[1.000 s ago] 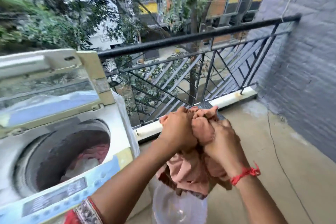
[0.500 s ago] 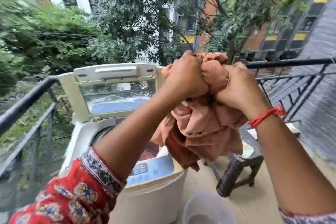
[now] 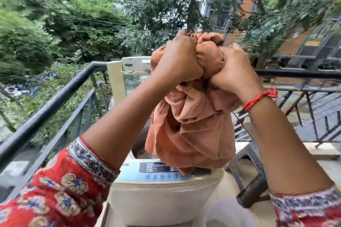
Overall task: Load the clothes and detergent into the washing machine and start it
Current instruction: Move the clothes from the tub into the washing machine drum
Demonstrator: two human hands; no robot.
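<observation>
A bunched peach-orange cloth point(image 3: 193, 125) hangs from both my fists, held high over the top-loading washing machine point(image 3: 158, 199). My left hand point(image 3: 179, 62) and my right hand point(image 3: 232, 72) are clenched side by side on the cloth's top. The cloth's lower end dangles just above the machine's control panel point(image 3: 156, 171) and hides most of the drum opening. The raised lid point(image 3: 129, 68) stands upright behind the cloth. No detergent is in view.
A black metal railing point(image 3: 55, 101) runs along the left and continues behind on the right point(image 3: 295, 73). A dark wicker stool point(image 3: 252, 177) stands right of the machine. A pale round tub point(image 3: 230, 217) shows at the bottom edge. Trees and buildings lie beyond.
Both hands have lifted the cloth from low over the tub and carried it left, so it now hangs above the machine. The view has swung left to face the machine.
</observation>
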